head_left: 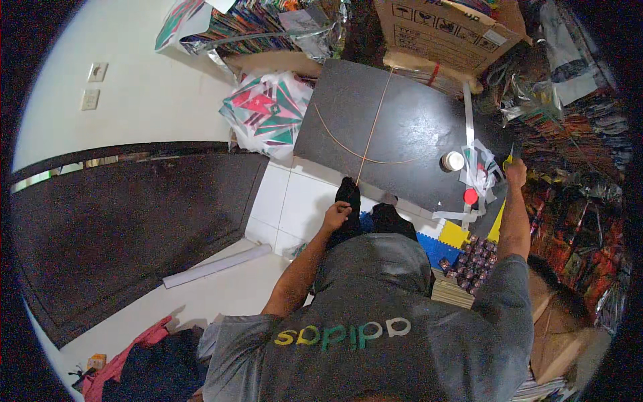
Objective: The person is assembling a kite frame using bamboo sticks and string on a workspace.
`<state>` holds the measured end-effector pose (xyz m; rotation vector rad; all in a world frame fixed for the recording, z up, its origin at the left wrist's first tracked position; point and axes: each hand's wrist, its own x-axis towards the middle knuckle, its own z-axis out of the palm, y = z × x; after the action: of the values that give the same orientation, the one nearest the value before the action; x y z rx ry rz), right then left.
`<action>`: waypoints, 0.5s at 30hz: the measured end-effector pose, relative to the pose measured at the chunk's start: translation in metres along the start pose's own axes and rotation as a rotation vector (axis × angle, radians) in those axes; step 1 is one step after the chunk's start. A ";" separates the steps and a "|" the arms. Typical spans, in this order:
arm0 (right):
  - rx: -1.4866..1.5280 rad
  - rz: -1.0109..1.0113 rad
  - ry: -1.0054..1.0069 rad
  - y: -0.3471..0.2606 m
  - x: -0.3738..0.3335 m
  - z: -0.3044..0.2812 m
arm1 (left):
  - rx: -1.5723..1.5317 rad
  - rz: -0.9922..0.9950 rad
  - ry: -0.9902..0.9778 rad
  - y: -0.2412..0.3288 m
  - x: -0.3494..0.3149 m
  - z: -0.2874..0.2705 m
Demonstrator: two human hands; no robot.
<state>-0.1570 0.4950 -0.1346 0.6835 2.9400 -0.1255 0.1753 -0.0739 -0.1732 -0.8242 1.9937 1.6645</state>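
Observation:
On the dark board (pixel 422 114) lie a long straight thin stick (pixel 377 104) and a thin curved stick (pixel 331 137) crossing it. The straight stick's near end reaches my black-clad leg (pixel 347 191). My left hand (pixel 338 214) is closed over that leg, fingers pinched together; what they hold, if anything, is too small to make out. At the board's right edge my right hand (pixel 515 172) is closed on a yellow-handled tool (pixel 508 161) with a dark, narrow tip; its exact kind is unclear. Beside it are crumpled paper and plastic scraps (pixel 481 167), a white-topped jar (pixel 452 161) and a red lid (pixel 471 195).
Stacks of colourful printed sheets (pixel 583 127) and a cardboard box (pixel 452 30) border the board. A patterned plastic bundle (pixel 266 110) sits at its left. Small dark spools or jars (pixel 474 261) stand near blue and yellow foam mats (pixel 454 234). A white roll (pixel 218 265) lies on the floor.

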 end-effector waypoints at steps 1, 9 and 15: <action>-0.058 -0.052 0.031 0.002 0.001 0.002 | 0.058 -0.008 0.004 -0.006 0.000 -0.004; 0.186 0.098 0.057 0.015 -0.021 -0.008 | 0.412 0.085 0.367 0.026 -0.011 -0.013; 0.707 -0.209 0.535 -0.106 -0.114 -0.102 | -0.028 0.055 0.274 0.026 0.025 -0.007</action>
<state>-0.1126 0.3617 -0.0130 0.5245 3.4587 -1.2217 0.1398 -0.0821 -0.1692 -1.0662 2.1952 1.6901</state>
